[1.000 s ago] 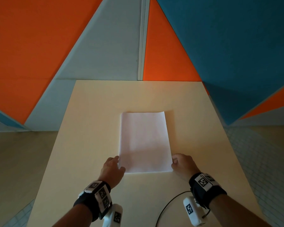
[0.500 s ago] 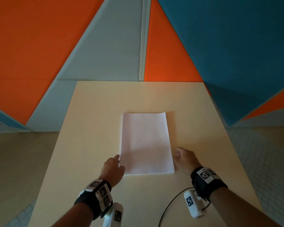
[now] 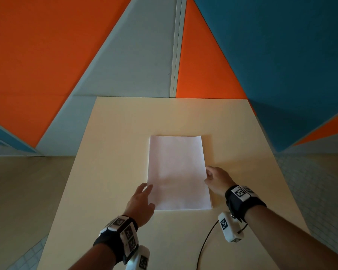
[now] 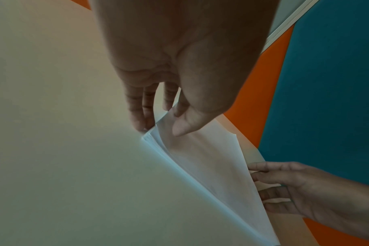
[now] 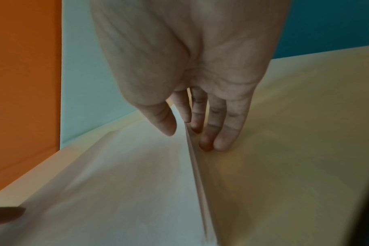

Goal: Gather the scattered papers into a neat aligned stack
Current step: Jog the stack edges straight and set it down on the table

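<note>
A stack of white papers (image 3: 177, 172) lies lengthwise in the middle of the beige table (image 3: 115, 152), its edges nearly square. My left hand (image 3: 147, 188) is at the stack's near left edge. In the left wrist view, the fingers (image 4: 138, 119) stand straight against that edge and the thumb (image 4: 182, 128) rests on the top sheet, which curls up slightly there. My right hand (image 3: 208, 173) is at the middle of the right edge. Its straight fingers (image 5: 219, 141) touch the table beside the papers (image 5: 126, 183), and its thumb (image 5: 166, 126) hovers over the top sheet.
A black cable (image 3: 205, 240) runs over the near part of the table below my right wrist. Orange, grey and blue wall panels (image 3: 213, 65) rise right behind the table's far edge. Floor (image 3: 23, 191) lies past both side edges.
My right hand slid forward from the stack's near right corner to the middle of the right edge. My left hand moved a little forward along the left edge. The stack stayed put.
</note>
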`<state>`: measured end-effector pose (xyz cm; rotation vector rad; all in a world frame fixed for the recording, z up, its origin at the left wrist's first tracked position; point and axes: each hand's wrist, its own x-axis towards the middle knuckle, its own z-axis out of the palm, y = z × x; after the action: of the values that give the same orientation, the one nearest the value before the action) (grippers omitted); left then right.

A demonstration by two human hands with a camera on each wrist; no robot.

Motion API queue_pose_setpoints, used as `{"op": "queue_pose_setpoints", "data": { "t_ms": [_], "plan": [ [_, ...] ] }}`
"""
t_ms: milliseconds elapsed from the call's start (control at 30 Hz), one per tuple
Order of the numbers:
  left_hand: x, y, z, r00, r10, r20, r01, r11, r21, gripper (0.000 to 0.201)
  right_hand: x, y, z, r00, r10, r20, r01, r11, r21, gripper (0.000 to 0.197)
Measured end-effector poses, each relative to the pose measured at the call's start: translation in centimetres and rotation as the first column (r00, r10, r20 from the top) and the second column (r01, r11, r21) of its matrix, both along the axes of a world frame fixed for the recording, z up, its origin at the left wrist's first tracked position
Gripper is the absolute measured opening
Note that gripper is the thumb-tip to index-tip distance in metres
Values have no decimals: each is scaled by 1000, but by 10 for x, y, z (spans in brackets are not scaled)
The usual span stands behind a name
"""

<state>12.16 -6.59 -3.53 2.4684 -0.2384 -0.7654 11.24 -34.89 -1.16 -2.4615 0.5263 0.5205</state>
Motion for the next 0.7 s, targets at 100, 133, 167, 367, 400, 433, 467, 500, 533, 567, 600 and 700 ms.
{"op": "queue_pose_setpoints", "data": {
  "t_ms": [100, 133, 167, 367, 400, 433, 467, 500, 533, 567, 600, 700],
  "plan": [
    [1, 0, 1, 1000, -12, 0, 12, 1000, 18, 66, 1, 1, -2, 1000, 1, -6, -1, 1000, 7, 6],
    [1, 0, 1, 1000, -14, 2, 14, 1000, 22, 65, 1, 1, -1, 1000, -3, -9, 3, 1000, 6, 5],
    [1, 0, 1, 1000, -15, 3, 15, 1000, 25, 65, 1, 2, -1, 1000, -6, -5, 6, 1000, 9, 5],
    [-1, -1, 4, 1000, -24, -4, 24, 999, 40, 65, -1, 2, 1, 999, -36, -11, 36, 999, 22, 39],
    [-1, -1, 4, 1000, -25, 0, 25, 999, 39, 66, -2, 2, 2, 999, -43, -15, 43, 999, 24, 41],
    [-2, -1, 5, 1000, -24, 5, 23, 999, 38, 66, -3, 2, 1, 999, -49, -15, 50, 998, 26, 42],
    [-3, 0, 5, 1000, -21, 11, 20, 999, 36, 66, -4, 2, 2, 998, -55, -16, 55, 998, 29, 41],
    [-4, 0, 6, 1000, -20, 17, 19, 999, 33, 66, -6, 2, 1, 998, -56, -14, 56, 998, 32, 40],
    [-5, 1, 6, 999, -21, 24, 21, 999, 29, 65, -9, 2, 1, 998, -53, -13, 54, 998, 33, 36],
    [-6, 1, 6, 999, -26, 30, 25, 999, 23, 65, -11, 2, 0, 999, -48, -9, 49, 998, 37, 32],
    [-7, 1, 6, 999, -32, 37, 31, 999, 18, 64, -13, 3, 1, 999, -44, -8, 44, 998, 41, 29],
    [-8, 1, 5, 998, -36, 47, 36, 999, 17, 64, -16, 4, -1, 999, -34, 3, 34, 998, 51, 29]
  ]
}}
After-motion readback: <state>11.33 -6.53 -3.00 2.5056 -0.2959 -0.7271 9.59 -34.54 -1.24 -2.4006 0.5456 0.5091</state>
